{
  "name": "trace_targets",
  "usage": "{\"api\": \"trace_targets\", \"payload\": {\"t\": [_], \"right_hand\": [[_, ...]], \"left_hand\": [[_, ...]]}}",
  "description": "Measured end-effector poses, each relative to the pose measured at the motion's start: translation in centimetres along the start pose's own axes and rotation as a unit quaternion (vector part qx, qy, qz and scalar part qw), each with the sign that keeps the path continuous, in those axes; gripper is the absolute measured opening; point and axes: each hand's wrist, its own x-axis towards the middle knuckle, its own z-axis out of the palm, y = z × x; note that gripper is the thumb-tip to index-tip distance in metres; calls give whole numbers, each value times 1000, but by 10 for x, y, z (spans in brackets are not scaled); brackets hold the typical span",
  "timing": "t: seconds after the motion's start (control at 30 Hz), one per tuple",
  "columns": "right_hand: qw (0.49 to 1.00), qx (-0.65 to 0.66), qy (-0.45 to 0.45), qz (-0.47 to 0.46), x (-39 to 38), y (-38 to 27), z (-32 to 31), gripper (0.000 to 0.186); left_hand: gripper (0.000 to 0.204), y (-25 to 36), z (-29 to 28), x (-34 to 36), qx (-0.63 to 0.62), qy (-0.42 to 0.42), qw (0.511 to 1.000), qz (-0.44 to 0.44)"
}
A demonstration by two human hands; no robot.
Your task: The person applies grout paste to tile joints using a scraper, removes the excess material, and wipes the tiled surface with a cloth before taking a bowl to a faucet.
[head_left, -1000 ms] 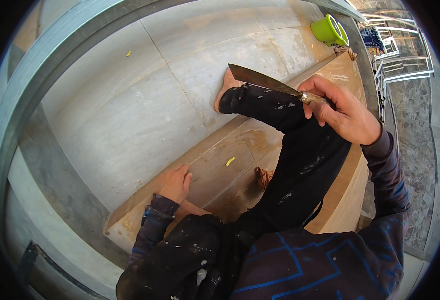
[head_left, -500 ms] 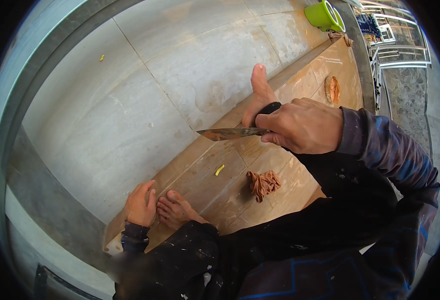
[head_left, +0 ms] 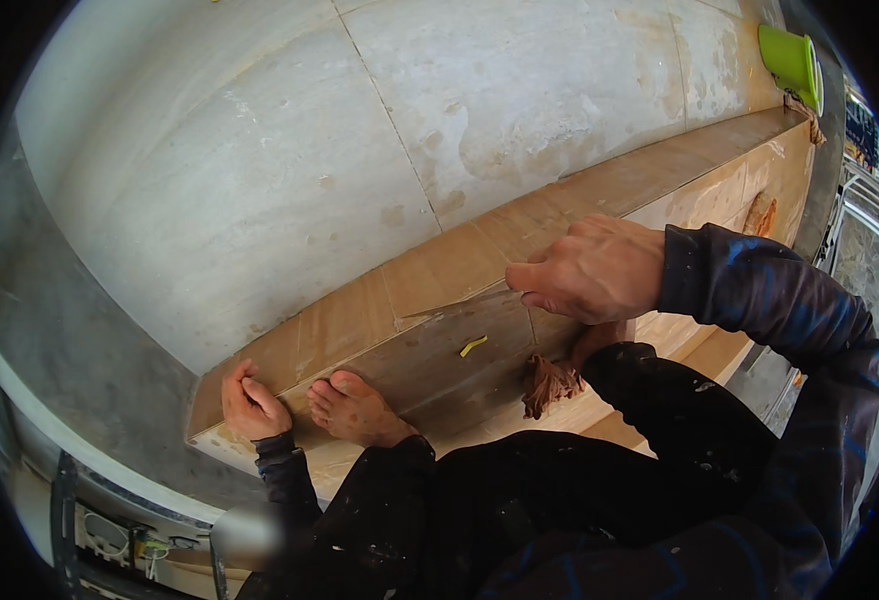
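My right hand (head_left: 600, 270) is closed around a small pointed trowel (head_left: 460, 302); its handle is hidden in the fist. The thin blade points left, its tip at the front edge of the brown tiled ledge (head_left: 430, 270). At the ledge's left end rests my left hand (head_left: 255, 402), fingers loosely bent and apart, nothing visible in it. Just right of it is my bare left foot (head_left: 355, 410). Below the blade a yellow strip (head_left: 474, 346) lies on the lower tiles, beside a crumpled brown cloth (head_left: 552, 385).
A grey tiled wall (head_left: 360, 150) rises behind the ledge. At the far right stand a lime green bucket (head_left: 790, 65) and a brownish, sponge-like oval piece (head_left: 761, 214). Pale metal frames (head_left: 870, 210) lie beyond. My black-trousered legs fill the lower middle.
My right hand has lowered the trowel, bringing its tip to the ledge edge. My right foot, formerly up against the wall, is now lower beside the cloth. The view has shifted left.
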Motion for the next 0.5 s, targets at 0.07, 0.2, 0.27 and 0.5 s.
{"api": "trace_targets", "payload": {"t": [0.07, 0.2, 0.27, 0.5], "right_hand": [[1000, -29, -3, -9, -1, 7, -2, 17], [998, -55, -18, -37, 14, 14, -7, 22], [996, -72, -56, -5, 18, 15, -6, 19], [981, -175, -68, 42, -45, 24, -35, 14]], "left_hand": [[25, 3, 4, 2, -19, 5, 1000, 14], [23, 1, 2, -3, -17, 16, 1000, 4], [22, -4, 2, -7, -20, 30, 999, 2], [19, 4, 10, 0, -52, 53, 997, 19]]}}
